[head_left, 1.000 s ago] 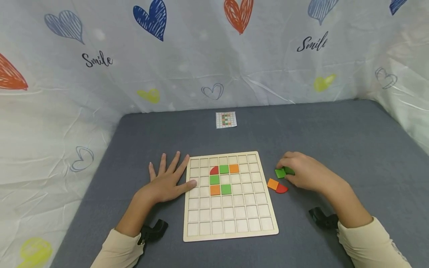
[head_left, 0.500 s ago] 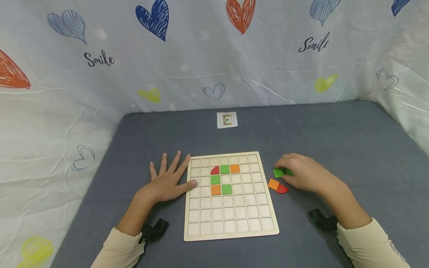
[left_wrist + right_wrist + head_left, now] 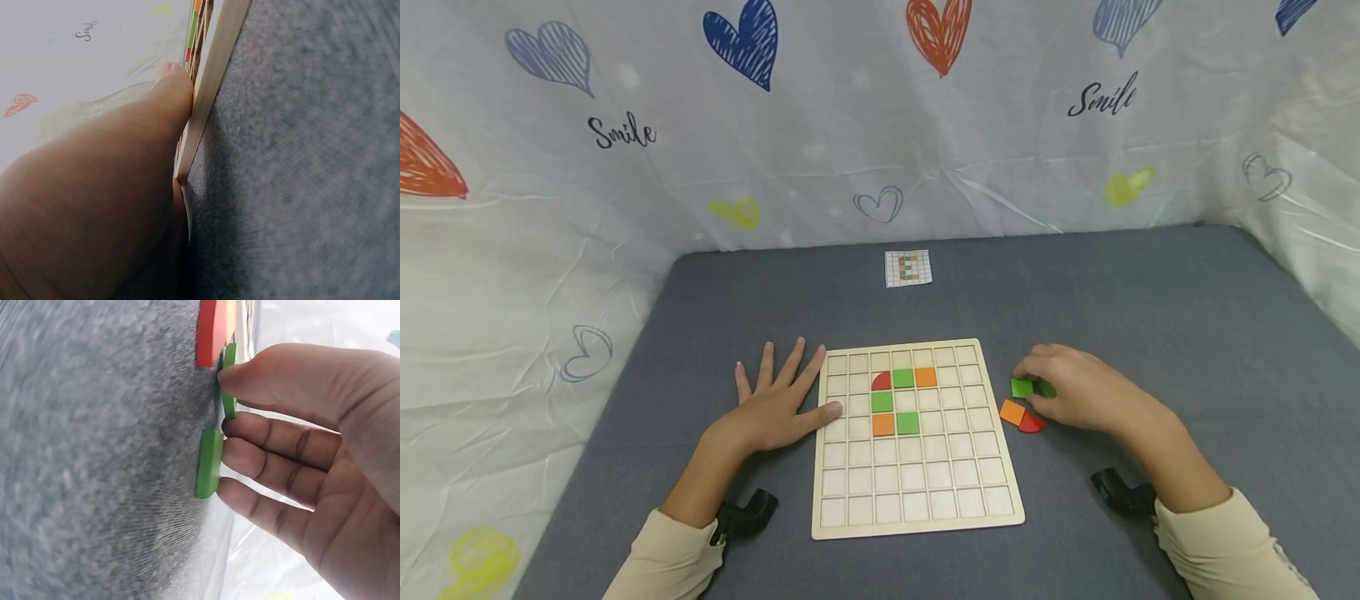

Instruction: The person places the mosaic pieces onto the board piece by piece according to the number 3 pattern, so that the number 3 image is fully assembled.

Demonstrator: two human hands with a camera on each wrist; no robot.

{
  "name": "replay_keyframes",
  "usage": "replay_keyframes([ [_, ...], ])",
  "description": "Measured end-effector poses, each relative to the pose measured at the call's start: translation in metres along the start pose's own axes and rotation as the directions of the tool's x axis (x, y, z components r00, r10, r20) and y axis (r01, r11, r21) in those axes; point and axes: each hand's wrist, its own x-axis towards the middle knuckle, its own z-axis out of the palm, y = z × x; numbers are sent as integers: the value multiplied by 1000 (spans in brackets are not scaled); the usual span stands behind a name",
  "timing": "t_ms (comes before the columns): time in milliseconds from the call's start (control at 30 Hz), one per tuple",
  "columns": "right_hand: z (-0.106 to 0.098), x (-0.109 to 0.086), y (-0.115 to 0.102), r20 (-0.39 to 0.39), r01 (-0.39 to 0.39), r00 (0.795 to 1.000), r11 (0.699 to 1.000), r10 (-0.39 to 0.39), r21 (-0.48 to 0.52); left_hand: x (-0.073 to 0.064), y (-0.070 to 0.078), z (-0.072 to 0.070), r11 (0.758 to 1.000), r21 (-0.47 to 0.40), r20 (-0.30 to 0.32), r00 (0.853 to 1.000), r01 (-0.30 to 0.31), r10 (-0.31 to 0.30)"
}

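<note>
Beside the board's right edge, my right hand (image 3: 1075,385) pinches a green square tile (image 3: 229,406) between thumb and fingertips; the tile looks slightly tilted in the right wrist view. A second green piece (image 3: 209,464) lies under the other fingers, partly hidden in the head view. Just nearer to me are an orange square tile (image 3: 1012,412) and a red rounded tile (image 3: 1032,423). My left hand (image 3: 770,419) lies with fingers spread at the left edge of the wooden grid board (image 3: 917,530), its thumb resting on the rim.
Several red, green and orange tiles (image 3: 907,423) sit in cells in the board's upper part. A small printed pattern card (image 3: 908,269) lies farther back on the grey table (image 3: 1150,308). A white curtain with hearts (image 3: 820,125) hangs behind.
My right hand has shifted slightly left, and the green tiles at its fingertips have moved a little toward the board. My left hand stays in place.
</note>
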Motion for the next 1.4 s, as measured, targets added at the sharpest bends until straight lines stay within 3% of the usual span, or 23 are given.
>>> replay_keyframes([
  [367, -2, 6, -15, 13, 14, 1000, 999, -15, 36, 0, 0, 0, 1000, 5, -1, 1000, 3, -3],
  [833, 8, 17, -40, 17, 140, 990, 989, -141, 50, -1, 2, -2, 1000, -3, -3, 1000, -2, 2],
  [1067, 14, 26, -56, 14, 222, 975, 974, -223, 45, -2, 3, -4, 1000, -13, -7, 1000, -4, 4],
  [1400, 24, 44, -85, 61, 276, 959, 960, -278, 38, -2, 5, -5, 1000, -12, 2, 1000, 2, -2],
])
